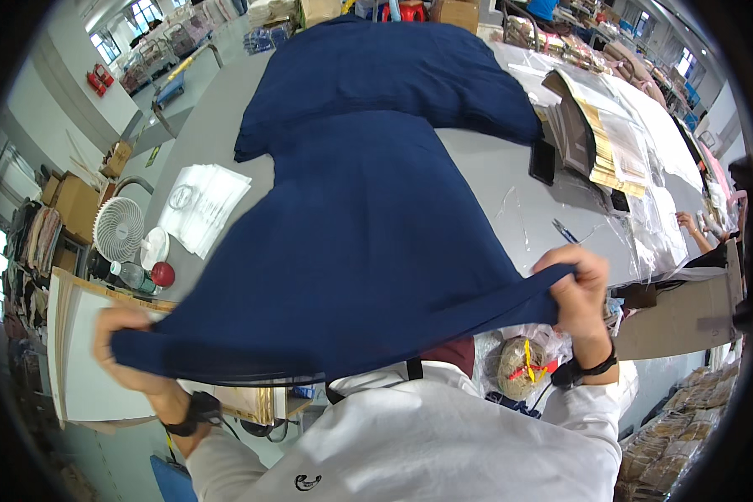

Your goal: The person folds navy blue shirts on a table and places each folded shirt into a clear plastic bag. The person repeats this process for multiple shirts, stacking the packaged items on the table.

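Note:
A large piece of navy blue fabric [351, 232] spreads over the near part of the grey table [470, 169] and is raised at its near edge. My left hand [125, 351] grips its near left corner, fingers curled around the cloth. At the near right corner, my right hand [577, 285] is closed on the same fabric, held a little beyond the table's edge. The cloth's far end meets a stack of folded navy fabric [389, 72] at the back of the table. Whether the piece is a garment or plain cloth I cannot tell.
To the left are white sheets [207, 204], a white fan [118, 229], a plastic bottle [135, 276] and a red round object [162, 274]. On the right lie a black phone [542, 162], a pen [565, 231] and stacked folders [593, 135]. Another person's hand [687, 221] is farther right.

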### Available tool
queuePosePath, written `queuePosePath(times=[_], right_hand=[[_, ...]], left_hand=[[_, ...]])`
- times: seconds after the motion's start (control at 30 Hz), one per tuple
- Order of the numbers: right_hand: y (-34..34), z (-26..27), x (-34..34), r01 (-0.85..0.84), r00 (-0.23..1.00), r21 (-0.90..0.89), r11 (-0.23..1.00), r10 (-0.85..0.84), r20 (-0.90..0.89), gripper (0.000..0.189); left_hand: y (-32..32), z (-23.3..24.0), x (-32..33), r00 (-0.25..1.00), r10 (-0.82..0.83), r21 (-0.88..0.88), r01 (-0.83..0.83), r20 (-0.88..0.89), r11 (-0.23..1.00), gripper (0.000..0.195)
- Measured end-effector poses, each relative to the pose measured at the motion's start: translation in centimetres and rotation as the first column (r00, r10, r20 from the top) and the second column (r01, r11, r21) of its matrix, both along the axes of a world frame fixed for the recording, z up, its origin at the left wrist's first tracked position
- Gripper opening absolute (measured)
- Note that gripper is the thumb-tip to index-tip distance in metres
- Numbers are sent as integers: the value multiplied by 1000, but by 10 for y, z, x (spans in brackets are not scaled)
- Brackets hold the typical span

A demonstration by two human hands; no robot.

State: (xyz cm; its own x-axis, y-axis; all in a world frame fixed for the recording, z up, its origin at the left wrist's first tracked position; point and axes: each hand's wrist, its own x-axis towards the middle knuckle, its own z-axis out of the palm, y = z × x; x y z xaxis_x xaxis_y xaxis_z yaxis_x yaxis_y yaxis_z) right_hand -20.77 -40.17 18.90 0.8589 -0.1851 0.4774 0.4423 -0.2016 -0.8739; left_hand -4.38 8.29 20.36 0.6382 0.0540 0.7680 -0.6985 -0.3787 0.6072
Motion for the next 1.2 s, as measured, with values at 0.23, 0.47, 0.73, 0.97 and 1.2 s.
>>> queuePosePath(times=[0.23,0.47,0.73,0.97,1.2], right_hand=[[-14,-121,86,70,867,-291,954,-202,-455,27],[-54,-176,246,52,850,-287,957,-193,-490,35],[-86,-193,308,174,873,-831,528,-473,-118,46],[-166,-185,355,487,620,-863,137,-750,231,100],[-235,-212,411,203,586,-955,216,-808,-59,89]], left_hand=[[-34,-140,68,620,-110,-95,56,-777,994,22],[-91,-195,226,637,163,160,-63,-753,985,26],[-101,-226,268,766,413,614,-31,-492,789,71],[-154,-209,355,970,183,647,-37,-160,761,68],[-208,-222,474,853,280,736,165,-440,657,77]])
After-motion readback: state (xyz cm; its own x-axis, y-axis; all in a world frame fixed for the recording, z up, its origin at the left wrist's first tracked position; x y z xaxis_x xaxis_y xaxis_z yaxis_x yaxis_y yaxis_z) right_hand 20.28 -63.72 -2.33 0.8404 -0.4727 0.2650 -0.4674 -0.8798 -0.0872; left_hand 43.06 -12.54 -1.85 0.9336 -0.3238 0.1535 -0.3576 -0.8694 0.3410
